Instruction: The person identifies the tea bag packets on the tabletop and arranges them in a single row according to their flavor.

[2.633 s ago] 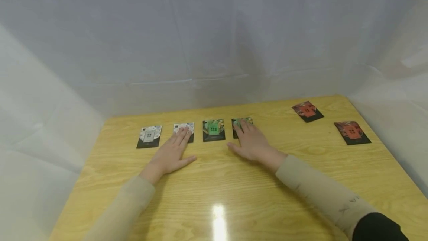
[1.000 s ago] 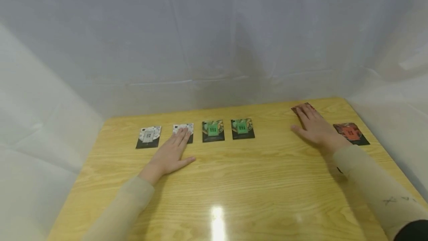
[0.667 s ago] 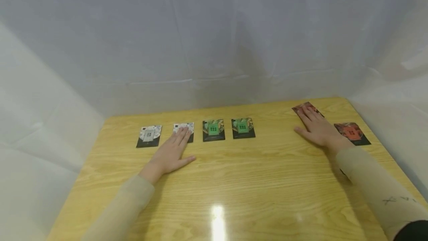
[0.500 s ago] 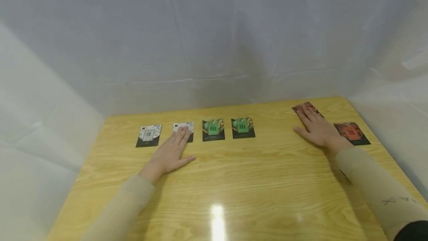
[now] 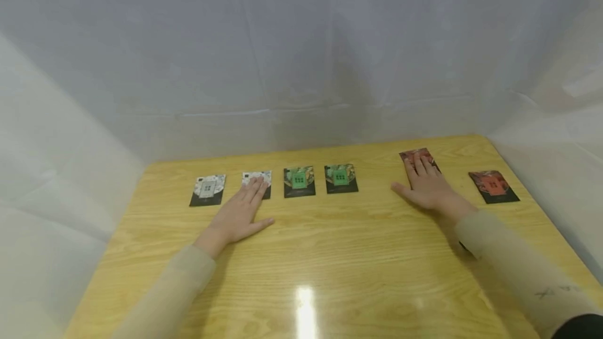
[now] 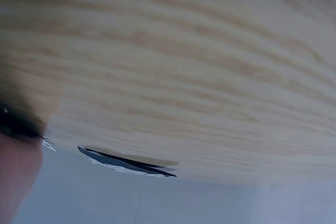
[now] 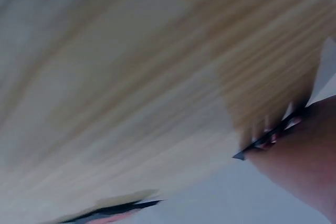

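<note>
My left hand (image 5: 237, 216) lies flat, its straight fingers resting on a white-and-black packet (image 5: 266, 176) and covering much of it. Over at the right, my right hand (image 5: 426, 186) presses straight fingers on a red-and-black packet (image 5: 409, 155) that is partly hidden. In the right wrist view the edge of this red packet (image 7: 273, 136) shows beneath the hand. Another white packet (image 5: 207, 190) lies left of my left hand. Two green packets (image 5: 299, 181) sit side by side between the hands. A second red packet (image 5: 494, 186), tilted, is right of my right hand.
The packets lie in a rough row toward the far part of the wooden table (image 5: 306, 255). White sheeting (image 5: 292, 56) hangs behind the table and along both sides. A bright light reflection falls near the table's front.
My right hand went from the right green packet to the farther red packet, then slid that packet a little left and turned it slightly straighter. The left hand stays in place.
</note>
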Available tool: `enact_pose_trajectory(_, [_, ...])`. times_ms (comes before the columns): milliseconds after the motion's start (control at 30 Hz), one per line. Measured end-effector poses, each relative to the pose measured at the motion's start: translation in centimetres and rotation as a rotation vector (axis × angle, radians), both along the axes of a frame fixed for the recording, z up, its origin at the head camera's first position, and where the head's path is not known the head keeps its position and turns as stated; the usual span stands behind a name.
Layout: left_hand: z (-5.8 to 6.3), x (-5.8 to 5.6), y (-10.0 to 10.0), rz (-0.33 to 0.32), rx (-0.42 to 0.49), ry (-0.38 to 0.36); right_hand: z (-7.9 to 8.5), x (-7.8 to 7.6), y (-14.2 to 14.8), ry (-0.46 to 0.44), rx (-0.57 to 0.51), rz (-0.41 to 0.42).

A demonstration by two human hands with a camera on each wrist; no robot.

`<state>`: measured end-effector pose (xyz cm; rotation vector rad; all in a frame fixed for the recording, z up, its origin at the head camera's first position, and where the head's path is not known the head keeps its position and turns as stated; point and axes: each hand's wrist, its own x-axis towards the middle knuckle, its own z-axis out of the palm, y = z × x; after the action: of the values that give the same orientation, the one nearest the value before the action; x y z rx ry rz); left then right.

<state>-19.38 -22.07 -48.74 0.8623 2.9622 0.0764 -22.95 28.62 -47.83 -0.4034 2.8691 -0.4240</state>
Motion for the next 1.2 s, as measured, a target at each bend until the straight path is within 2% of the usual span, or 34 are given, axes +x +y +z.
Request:
enact_pose_trajectory(300, [0.0, 0.0, 0.0, -0.004, 0.002, -0.001, 1.2, 1.3, -4.3, -0.026, 0.065, -0.033])
enact_pose_trajectory(433, [0.0, -0.1, -0.1, -0.003, 0.008, 0.000, 1.2, 1.6, -5.9, -0.034, 0.070, -0.055])
enact_pose_trajectory(933, [-0.2, -0.1, 0.0, 0.002, 0.018, -0.003, 1.1, 1.7, -10.2, -0.093, 0.124, -0.106])
enact_pose_trajectory(1200, [-0.3, -0.1, -0.1, 0.000, 0.013, 0.005, 1.7, 2.0, -12.1, -0.117, 0.130, -0.124])
